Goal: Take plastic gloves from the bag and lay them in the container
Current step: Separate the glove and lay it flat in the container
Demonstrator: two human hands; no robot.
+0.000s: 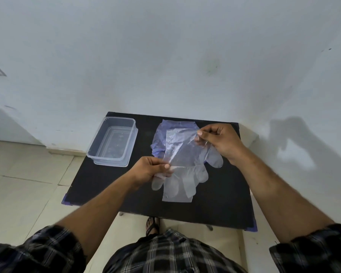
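Observation:
A thin clear plastic glove (pixel 180 149) is stretched in the air between my two hands over the black table (pixel 98 180). My right hand (pixel 219 141) pinches its cuff corner at the far right. My left hand (pixel 153 170) grips the glove's near left part, fingers of the glove drooping below. Under them lies the bluish transparent bag (pixel 158 142), and another clear glove (pixel 183 186) lies flat on the table nearer to me. The clear rectangular container (pixel 111 141) stands at the table's far left, with nothing visible inside.
The small black table stands against a white wall (pixel 165 56). Pale floor tiles (pixel 18 174) lie to the left. My foot in a sandal (pixel 152 226) shows under the table's near edge, above my checked shirt.

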